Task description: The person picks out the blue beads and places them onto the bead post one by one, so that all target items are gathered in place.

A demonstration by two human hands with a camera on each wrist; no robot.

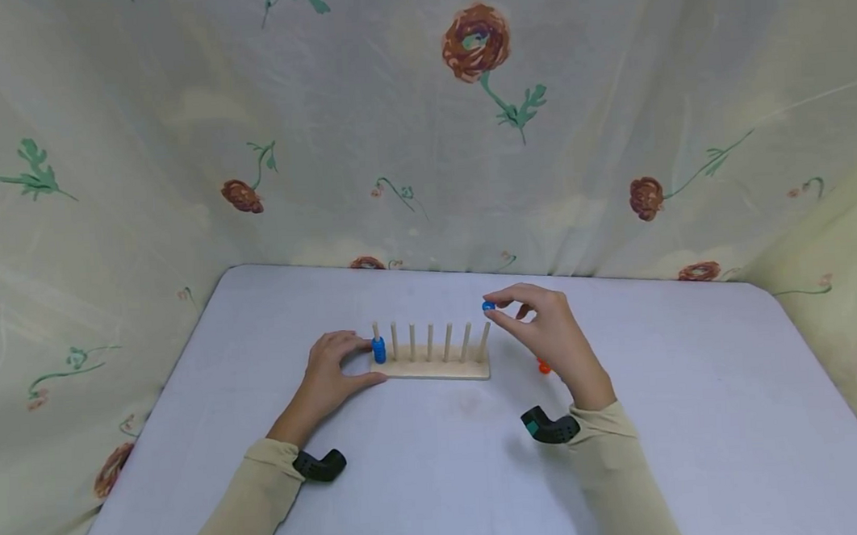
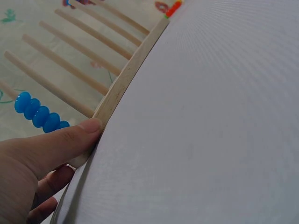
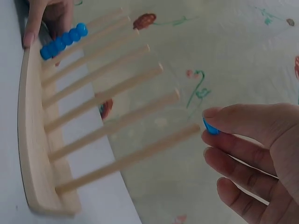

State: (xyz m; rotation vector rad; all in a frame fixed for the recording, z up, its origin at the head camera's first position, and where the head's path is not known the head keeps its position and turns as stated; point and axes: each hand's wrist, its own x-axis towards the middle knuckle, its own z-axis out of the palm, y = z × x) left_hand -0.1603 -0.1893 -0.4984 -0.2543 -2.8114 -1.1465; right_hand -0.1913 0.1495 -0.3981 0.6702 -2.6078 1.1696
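A wooden peg board with a row of several upright pegs stands on the table. Its leftmost peg carries a stack of blue beads; the other pegs are bare. My left hand grips the left end of the base, thumb along the near edge. Between thumb and index finger, my right hand pinches a single blue bead. That bead is close to the tip of the rightmost peg, up off the table.
Orange-red beads lie on the white table right of the board, partly behind my right hand; a green one shows beside them in the left wrist view. A flowered curtain hangs behind the table.
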